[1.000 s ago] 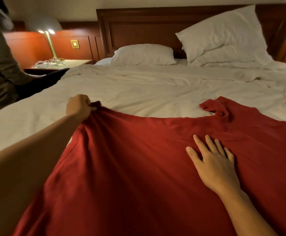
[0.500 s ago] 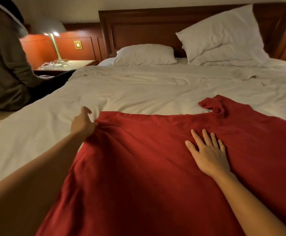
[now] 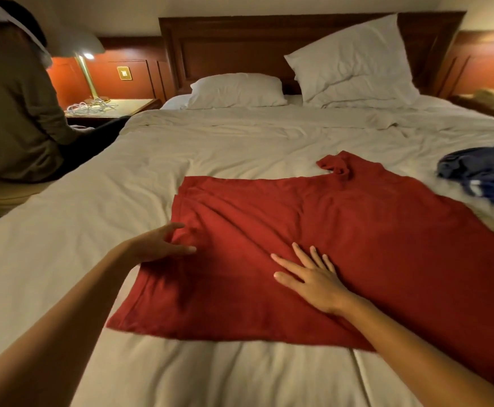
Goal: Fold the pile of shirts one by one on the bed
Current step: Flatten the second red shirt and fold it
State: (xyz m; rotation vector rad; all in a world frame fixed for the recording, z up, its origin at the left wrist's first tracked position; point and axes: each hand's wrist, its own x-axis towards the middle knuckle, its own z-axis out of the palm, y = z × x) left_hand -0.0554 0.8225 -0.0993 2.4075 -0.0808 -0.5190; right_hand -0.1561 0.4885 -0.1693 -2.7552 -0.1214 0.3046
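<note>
- Off the corner it gripped earlier, left hand [image 3: 163, 243] now sits at red shirt [image 3: 372, 236] left edge, fingers loose, holding nothing.
- Shirt lies spread mid-bed [image 3: 239, 142], sleeve bunched at far side.
- right hand [image 3: 313, 279] flat, palm pressing cloth.
- Step: smoothing before first fold; next probably needs pinching left edge.
- blue garment [image 3: 480, 174] waits apart, right.
</note>
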